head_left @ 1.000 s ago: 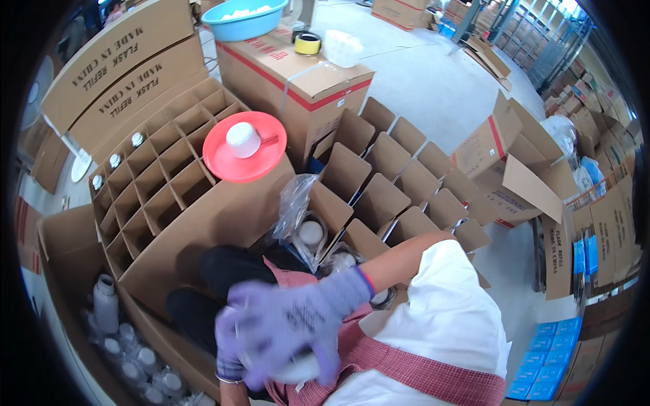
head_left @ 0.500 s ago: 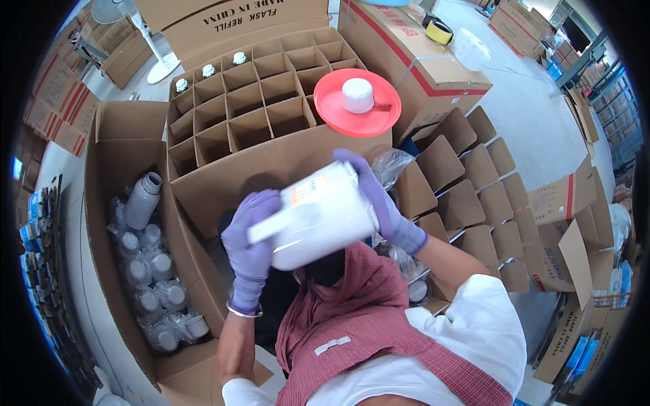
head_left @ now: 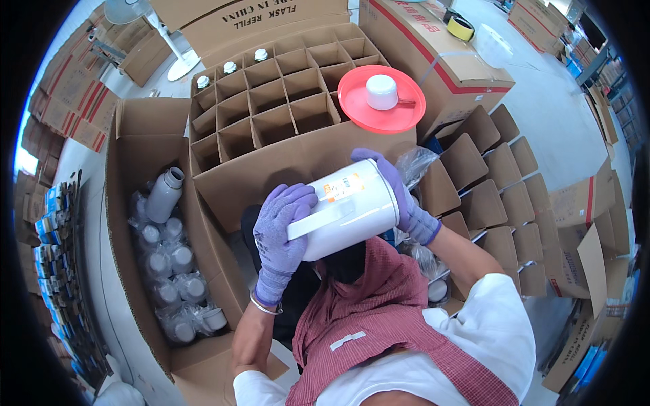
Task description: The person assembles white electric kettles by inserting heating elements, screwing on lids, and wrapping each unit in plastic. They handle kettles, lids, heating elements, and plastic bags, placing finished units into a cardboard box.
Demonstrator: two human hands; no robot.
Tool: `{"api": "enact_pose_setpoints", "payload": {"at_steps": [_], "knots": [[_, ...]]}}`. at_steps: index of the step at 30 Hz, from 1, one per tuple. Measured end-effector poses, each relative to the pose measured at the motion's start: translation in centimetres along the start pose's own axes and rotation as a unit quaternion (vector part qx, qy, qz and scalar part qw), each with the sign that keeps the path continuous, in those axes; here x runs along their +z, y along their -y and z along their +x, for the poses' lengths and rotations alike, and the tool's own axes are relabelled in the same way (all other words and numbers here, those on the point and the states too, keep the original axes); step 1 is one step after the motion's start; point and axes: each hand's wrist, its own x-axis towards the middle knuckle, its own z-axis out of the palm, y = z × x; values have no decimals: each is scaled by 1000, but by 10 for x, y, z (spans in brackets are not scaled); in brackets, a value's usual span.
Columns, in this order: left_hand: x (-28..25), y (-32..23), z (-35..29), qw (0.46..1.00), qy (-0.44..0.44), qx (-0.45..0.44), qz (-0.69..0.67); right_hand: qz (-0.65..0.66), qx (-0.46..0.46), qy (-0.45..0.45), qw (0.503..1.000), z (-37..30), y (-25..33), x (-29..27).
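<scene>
A white flask (head_left: 359,223) with a long side handle and a printed sticker lies tilted on its side in front of my chest. My left hand (head_left: 279,227), in a lilac glove, is closed round one end by the handle (head_left: 318,221). At the other end my right hand (head_left: 401,197), gloved alike, presses against the rim with its fingers bent over the edge. Just beyond the hands stands a carton with cardboard dividers (head_left: 291,157). On its right corner rests a red plate (head_left: 352,111) bearing a white cup (head_left: 382,93).
To the left, an open carton (head_left: 152,122) holds several plastic-wrapped pieces (head_left: 181,258) and a grey-white bottle (head_left: 164,196). Several white-capped tops (head_left: 230,67) show in the divided carton's cells. More dividers (head_left: 484,206) stand at right. A tape roll (head_left: 460,28) lies on a taped carton (head_left: 433,64).
The flask has turned a little about its length, so its sticker and handle face me more. Both hands stay on it. The whole view has shifted slightly.
</scene>
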Motion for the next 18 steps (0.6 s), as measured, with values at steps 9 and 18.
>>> {"api": "enact_pose_setpoints", "payload": {"at_steps": [9, 18], "knots": [[-16, 15, -10, 941, -14, -266, -209, -48, -161, 139, 976, -13, 55, 22], [-15, 13, -8, 908, -4, -318, -273, -387, -191, -26, 902, -2, 7, 1]]}}
